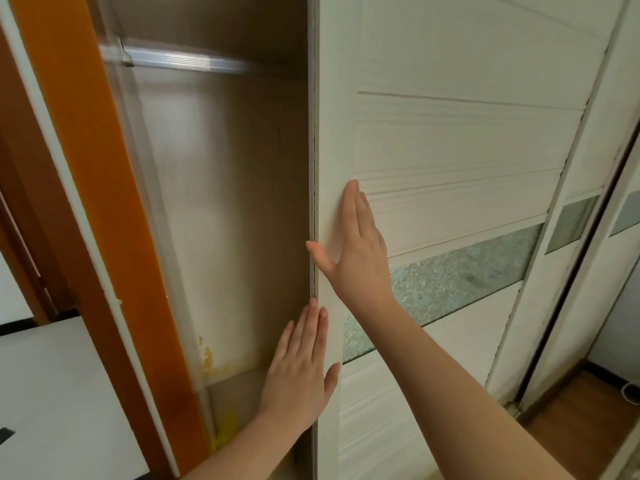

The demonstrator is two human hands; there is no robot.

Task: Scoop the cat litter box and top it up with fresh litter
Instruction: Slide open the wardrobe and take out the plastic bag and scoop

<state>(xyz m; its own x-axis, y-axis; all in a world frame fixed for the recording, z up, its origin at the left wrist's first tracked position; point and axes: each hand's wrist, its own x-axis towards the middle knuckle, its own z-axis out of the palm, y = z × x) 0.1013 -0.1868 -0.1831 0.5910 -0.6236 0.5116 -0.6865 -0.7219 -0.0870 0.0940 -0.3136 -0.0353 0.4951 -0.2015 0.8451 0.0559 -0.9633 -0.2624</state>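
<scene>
Both hands lie flat with fingers straight, right hand (356, 251) at frame centre and left hand (301, 368) below it, on the white sliding door (450, 140), so push evenly sideways; no litter box shows in the open wardrobe (225, 202).

Bright, even daylight, soft glare on wardrobe back panel (221, 188), faint shadows under both forearms. Motion blur smears hanging rail (173, 60) and orange frame (104, 188); white sliding door (450, 140) fairly sharp. Wide-angle bend toward edges, esp. right side.
</scene>
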